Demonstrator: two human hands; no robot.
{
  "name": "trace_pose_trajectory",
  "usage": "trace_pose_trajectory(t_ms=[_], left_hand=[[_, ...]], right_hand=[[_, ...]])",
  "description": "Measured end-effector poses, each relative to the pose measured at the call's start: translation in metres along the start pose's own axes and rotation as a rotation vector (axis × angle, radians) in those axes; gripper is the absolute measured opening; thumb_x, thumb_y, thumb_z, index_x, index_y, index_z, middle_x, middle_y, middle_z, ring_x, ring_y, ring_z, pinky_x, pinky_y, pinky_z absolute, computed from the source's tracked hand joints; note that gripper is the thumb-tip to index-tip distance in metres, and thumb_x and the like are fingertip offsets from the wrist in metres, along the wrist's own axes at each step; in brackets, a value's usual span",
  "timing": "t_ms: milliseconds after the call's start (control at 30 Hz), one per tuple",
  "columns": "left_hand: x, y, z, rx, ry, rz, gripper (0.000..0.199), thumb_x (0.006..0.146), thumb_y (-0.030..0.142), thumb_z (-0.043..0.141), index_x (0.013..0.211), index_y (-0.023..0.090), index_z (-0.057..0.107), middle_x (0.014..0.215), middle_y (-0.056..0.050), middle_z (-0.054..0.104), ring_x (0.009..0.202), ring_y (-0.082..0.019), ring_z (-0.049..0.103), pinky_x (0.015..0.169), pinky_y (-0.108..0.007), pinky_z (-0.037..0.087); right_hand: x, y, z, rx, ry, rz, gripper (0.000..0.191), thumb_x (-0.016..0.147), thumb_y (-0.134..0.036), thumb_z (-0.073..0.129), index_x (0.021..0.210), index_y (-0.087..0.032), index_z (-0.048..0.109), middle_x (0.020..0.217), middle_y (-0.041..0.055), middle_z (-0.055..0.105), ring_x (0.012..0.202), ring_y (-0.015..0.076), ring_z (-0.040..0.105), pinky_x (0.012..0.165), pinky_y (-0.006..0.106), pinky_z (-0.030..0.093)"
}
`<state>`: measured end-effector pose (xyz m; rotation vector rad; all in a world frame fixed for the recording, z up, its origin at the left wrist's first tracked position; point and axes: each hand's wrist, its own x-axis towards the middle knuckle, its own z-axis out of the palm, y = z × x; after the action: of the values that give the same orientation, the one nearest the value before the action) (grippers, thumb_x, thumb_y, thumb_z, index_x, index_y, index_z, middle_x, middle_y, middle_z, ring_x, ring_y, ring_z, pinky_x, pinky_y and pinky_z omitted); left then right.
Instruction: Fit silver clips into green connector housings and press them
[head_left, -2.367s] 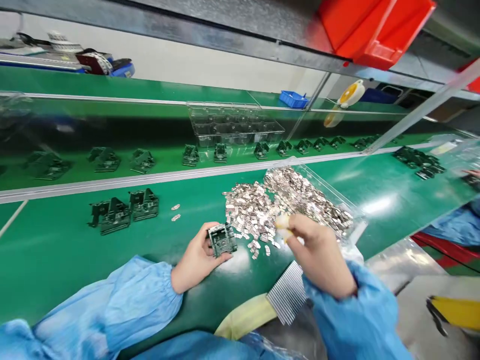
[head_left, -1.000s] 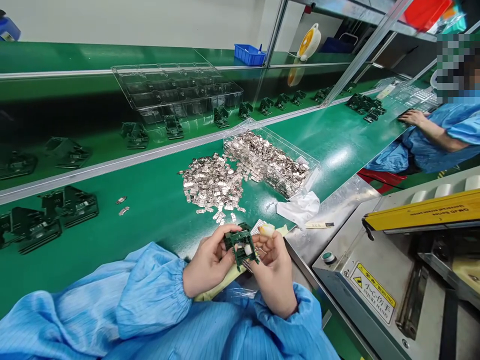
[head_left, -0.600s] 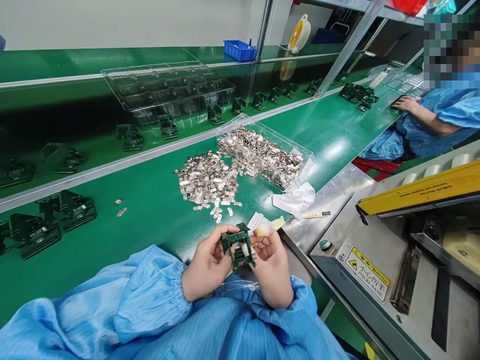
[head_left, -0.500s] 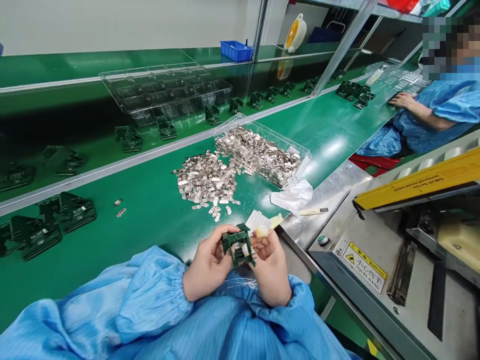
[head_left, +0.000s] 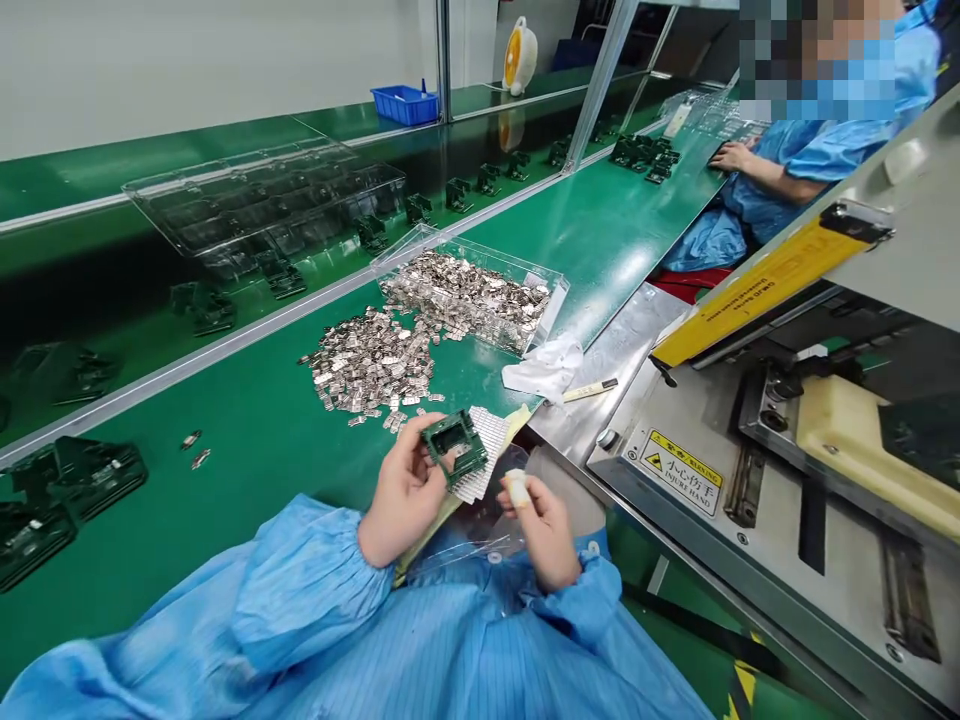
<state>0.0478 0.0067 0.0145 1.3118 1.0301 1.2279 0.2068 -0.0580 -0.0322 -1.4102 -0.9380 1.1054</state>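
My left hand point(head_left: 403, 495) is closed on the edge of a dark green plastic frame point(head_left: 469, 455), a small squarish part with an open middle, tilted above the bench edge. My right hand point(head_left: 549, 530) is apart from it, lower and to the right, its fingers curled in. A whitish finger cot point(head_left: 517, 486) covers one of its fingertips; whether anything small is pinched there is hidden. Just behind the frame lies a white gridded sheet point(head_left: 489, 440) on yellowish paper. Beyond my hands is a pile of small metal plates point(head_left: 367, 360).
A clear plastic box point(head_left: 551, 312) holds more metal plates, with a white cloth point(head_left: 544, 368) before it. More green frames point(head_left: 105, 475) sit at left. A machine with a yellow bar point(head_left: 765, 285) stands at right. A co-worker's hand point(head_left: 731, 157) is farther along the bench point(head_left: 247, 430).
My right hand has come away from the green frame, down and to the right. My left hand keeps the frame, now turned and tilted. The view has swung to the right.
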Motion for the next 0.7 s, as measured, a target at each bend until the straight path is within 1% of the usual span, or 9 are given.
trace_pose_trajectory(t_ms=[100, 200, 300, 400, 467, 567, 700], left_hand=[[0.013, -0.008, 0.018, -0.044, -0.030, 0.008, 0.035, 0.081, 0.031, 0.067, 0.111, 0.019, 0.054, 0.093, -0.003, 0.063, 0.083, -0.014, 0.062, 0.075, -0.025, 0.052], [0.020, -0.019, 0.027, -0.083, -0.027, -0.006, 0.037, 0.082, 0.031, 0.067, 0.113, 0.019, 0.051, 0.095, -0.003, 0.062, 0.084, -0.014, 0.061, 0.076, -0.024, 0.051], [0.021, -0.026, 0.026, -0.066, -0.041, -0.010, 0.035, 0.085, 0.029, 0.063, 0.116, 0.019, 0.049, 0.095, -0.003, 0.062, 0.083, -0.013, 0.061, 0.075, -0.023, 0.051], [0.019, -0.030, 0.022, -0.007, -0.082, -0.009, 0.033, 0.089, 0.026, 0.058, 0.120, 0.020, 0.049, 0.092, -0.002, 0.062, 0.078, -0.012, 0.060, 0.073, -0.022, 0.049], [0.018, -0.031, 0.021, 0.023, -0.087, -0.012, 0.033, 0.089, 0.024, 0.057, 0.121, 0.020, 0.049, 0.090, -0.001, 0.062, 0.076, -0.011, 0.059, 0.072, -0.022, 0.049], [0.018, -0.031, 0.022, 0.051, -0.077, -0.010, 0.035, 0.088, 0.021, 0.057, 0.122, 0.020, 0.050, 0.091, -0.001, 0.062, 0.075, -0.011, 0.058, 0.072, -0.022, 0.049], [0.019, -0.031, 0.023, 0.086, -0.075, -0.001, 0.038, 0.085, 0.017, 0.058, 0.122, 0.021, 0.051, 0.088, 0.000, 0.061, 0.074, -0.012, 0.058, 0.073, -0.023, 0.049]], right_hand=[[0.002, 0.007, 0.012, -0.022, -0.130, -0.010, 0.038, 0.077, -0.055, 0.067, 0.072, -0.017, 0.066, 0.065, 0.0032, 0.065, 0.060, 0.0169, 0.057, 0.055, 0.027, 0.046], [0.003, 0.008, 0.023, -0.059, -0.164, -0.037, 0.032, 0.081, -0.046, 0.063, 0.066, -0.017, 0.062, 0.057, 0.0000, 0.060, 0.052, 0.0134, 0.051, 0.051, 0.025, 0.040], [0.003, 0.013, 0.025, -0.111, -0.151, -0.100, 0.032, 0.087, -0.042, 0.054, 0.065, -0.018, 0.059, 0.057, -0.0004, 0.057, 0.052, 0.0135, 0.049, 0.052, 0.025, 0.038], [0.004, 0.022, 0.023, -0.181, -0.138, -0.194, 0.033, 0.086, -0.042, 0.050, 0.062, -0.020, 0.054, 0.057, -0.0002, 0.053, 0.053, 0.0145, 0.046, 0.052, 0.027, 0.036], [0.006, 0.028, 0.022, -0.230, -0.140, -0.256, 0.032, 0.085, -0.043, 0.048, 0.062, -0.021, 0.052, 0.058, 0.0006, 0.052, 0.055, 0.0158, 0.047, 0.055, 0.029, 0.036], [0.008, 0.034, 0.020, -0.290, -0.171, -0.329, 0.031, 0.085, -0.044, 0.045, 0.064, -0.022, 0.052, 0.062, 0.0025, 0.054, 0.059, 0.0180, 0.050, 0.058, 0.031, 0.038], [0.008, 0.032, 0.013, -0.356, -0.228, -0.378, 0.029, 0.087, -0.040, 0.042, 0.066, -0.023, 0.053, 0.063, 0.0029, 0.054, 0.058, 0.0186, 0.052, 0.057, 0.031, 0.039]])
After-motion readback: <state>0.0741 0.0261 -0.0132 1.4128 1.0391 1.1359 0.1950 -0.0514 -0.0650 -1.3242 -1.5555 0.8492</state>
